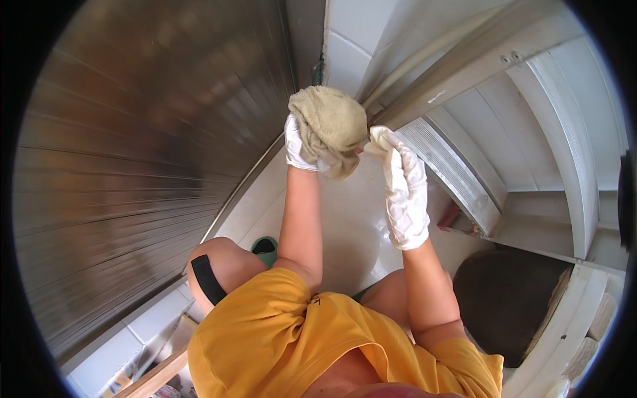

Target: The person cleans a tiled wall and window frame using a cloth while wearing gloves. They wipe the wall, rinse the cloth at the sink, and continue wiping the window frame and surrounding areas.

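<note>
My left hand (pixel 300 144), in a white glove, grips a crumpled beige-green cloth (pixel 334 117) at the upper middle of the head view. The cloth covers most of its fingers. Just right of the cloth is my right hand (pixel 405 191), in a loose, wrinkled white glove, raised with its fingers pointing up. Its fingertips are close to the cloth's lower right edge; whether they touch it or pinch something is unclear. Below both hands lies a glossy pale floor (pixel 348 224).
A tall metal-like panel (pixel 149 139) with ridges fills the left. At right stand a metal frame (pixel 448 64) and a ladder-like ribbed metal piece (pixel 448 169). A dark round-edged board (pixel 502 298) lies at lower right; a wooden bar (pixel 154 375) is at lower left.
</note>
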`<action>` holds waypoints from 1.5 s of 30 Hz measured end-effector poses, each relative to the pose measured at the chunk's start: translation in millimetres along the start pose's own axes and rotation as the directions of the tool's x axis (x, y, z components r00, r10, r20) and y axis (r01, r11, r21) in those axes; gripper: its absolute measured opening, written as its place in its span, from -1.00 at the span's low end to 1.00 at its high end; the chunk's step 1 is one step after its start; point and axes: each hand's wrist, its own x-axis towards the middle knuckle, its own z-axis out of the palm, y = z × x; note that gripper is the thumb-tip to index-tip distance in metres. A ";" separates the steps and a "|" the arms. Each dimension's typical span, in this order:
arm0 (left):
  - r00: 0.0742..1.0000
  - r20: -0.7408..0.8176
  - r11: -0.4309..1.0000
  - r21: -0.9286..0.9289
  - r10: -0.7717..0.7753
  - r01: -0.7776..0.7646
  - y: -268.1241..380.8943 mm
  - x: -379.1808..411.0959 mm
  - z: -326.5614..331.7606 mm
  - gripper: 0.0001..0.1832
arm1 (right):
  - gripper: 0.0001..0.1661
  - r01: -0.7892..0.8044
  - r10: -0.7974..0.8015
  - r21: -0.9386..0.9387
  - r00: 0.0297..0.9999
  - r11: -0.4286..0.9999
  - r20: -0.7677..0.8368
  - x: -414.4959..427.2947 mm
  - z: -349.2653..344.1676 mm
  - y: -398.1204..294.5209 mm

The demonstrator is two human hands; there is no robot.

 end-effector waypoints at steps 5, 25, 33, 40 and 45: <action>0.956 -0.045 0.879 -0.407 -0.291 0.248 58.7 -23.8 47.6 -0.55 | -0.48 -0.224 0.273 0.498 0.962 0.838 -0.025 8.8 19.8 -13.5; 0.950 0.065 0.950 -0.048 -0.306 0.310 17.6 -29.3 72.5 -0.68 | -0.87 -0.516 0.518 0.454 0.845 0.726 0.133 18.9 15.9 4.2; 0.810 -0.570 0.990 -0.103 -0.139 0.097 -26.3 52.5 53.1 -0.73 | -0.75 -0.492 0.524 0.648 0.835 0.581 0.165 13.4 21.5 -10.0; 0.663 -0.746 0.997 0.005 0.055 -0.077 -51.7 78.2 53.9 -0.74 | -0.72 -0.529 0.490 0.603 0.836 0.597 0.247 10.4 17.5 -13.4; 0.800 -0.560 0.961 0.268 0.217 -0.073 -60.2 93.1 75.2 -0.60 | -0.65 -0.580 0.547 0.517 0.803 0.629 0.236 4.5 17.6 -18.8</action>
